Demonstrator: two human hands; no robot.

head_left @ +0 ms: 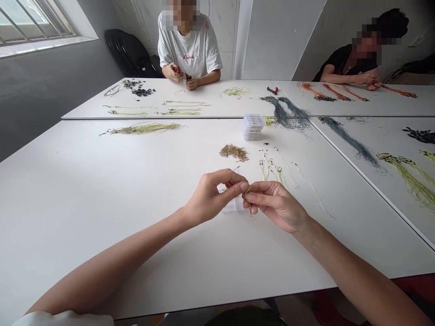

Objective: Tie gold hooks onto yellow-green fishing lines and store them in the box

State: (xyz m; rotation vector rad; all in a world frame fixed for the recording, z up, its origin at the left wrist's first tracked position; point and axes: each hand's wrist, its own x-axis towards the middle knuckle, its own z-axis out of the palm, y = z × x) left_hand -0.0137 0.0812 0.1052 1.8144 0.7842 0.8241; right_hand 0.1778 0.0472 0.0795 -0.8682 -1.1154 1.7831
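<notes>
The left hand (pixel 210 198) and the right hand (pixel 276 206) are held together above the white table (pixel 102 217), their fingertips meeting. A small hook (pixel 249 199) with a thin pale line attached is pinched between them, just over the tabletop. The exact grip is partly hidden by the fingers. A piece of white paper (pixel 233 204) is seen on the table beneath the left hand, with part of it covered from view.

Several short pale lines with hooks (pixel 270 170) are laid out just beyond the right hand, and a loose bundle of brass hooks (pixel 234 153) lies to their left. Farther off, a stack of clear plastic boxes (pixel 253 127) is placed beside a tangle of grey lines (pixel 284 113), and a bundle of green lines (pixel 144 129) is spread out on the left. Small black pieces (pixel 138 89) and red-handled pliers (pixel 272 90) are placed farther across the table.

Across the table, a red-handled tool (pixel 177 70) is held in both hands by a co-worker in a white T-shirt (pixel 188 50). To the right, the hands of a second co-worker in black (pixel 346 65) are rested on the table near orange lines (pixel 335 93)
</notes>
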